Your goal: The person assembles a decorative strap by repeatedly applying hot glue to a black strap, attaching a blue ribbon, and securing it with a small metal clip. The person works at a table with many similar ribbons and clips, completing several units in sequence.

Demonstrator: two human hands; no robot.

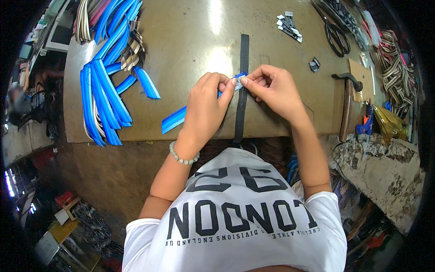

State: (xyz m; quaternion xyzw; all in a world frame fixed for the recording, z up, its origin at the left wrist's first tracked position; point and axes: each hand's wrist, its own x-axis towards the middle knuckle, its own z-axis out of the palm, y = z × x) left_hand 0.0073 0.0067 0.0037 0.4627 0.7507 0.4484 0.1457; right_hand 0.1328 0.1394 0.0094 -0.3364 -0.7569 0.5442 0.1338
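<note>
Your left hand point(204, 102) and right hand point(276, 93) both pinched the end of the blue strip point(174, 121) and a small grey label point(238, 85) over the black band point(241, 115), tail left of it. Flush edges, close thumbs seemed best.

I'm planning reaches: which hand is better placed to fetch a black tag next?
Probably the right hand: it's nearer the black tags; the left hand, farther off, holds the blue strip.
</note>
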